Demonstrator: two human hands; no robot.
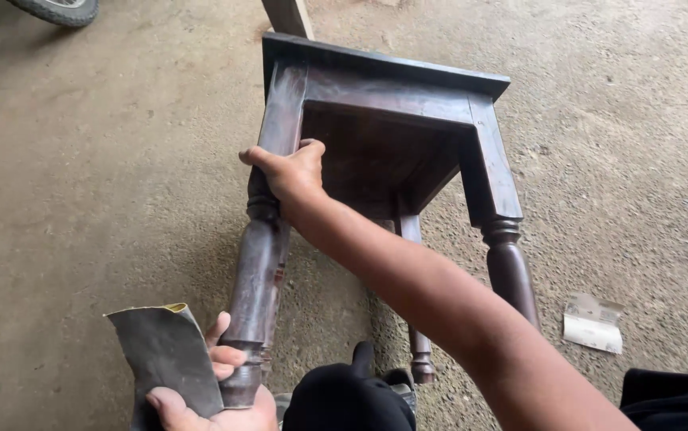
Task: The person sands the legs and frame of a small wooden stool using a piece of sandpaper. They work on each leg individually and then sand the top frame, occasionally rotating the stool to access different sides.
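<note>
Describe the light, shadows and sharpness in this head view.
Head view: soft, even daylight with no glare; the dark wooden stool casts a faint shadow on the concrete floor to its left; right hand, left hand and sandpaper are sharp; edges bow slightly from the wide lens.

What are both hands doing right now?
Left hand: closed on grey sandpaper sheet.
Right hand: gripping dark wooden stool's turned leg.

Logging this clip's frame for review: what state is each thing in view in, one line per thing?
Wooden stool: tipped on its side, legs toward the camera, dark finish worn.
Sandpaper sheet: curled, held up.
Left hand: grips sandpaper, touches the near leg's end.
Right hand: clasps the upper left leg.
Paper scrap: lying on the concrete floor.
</note>
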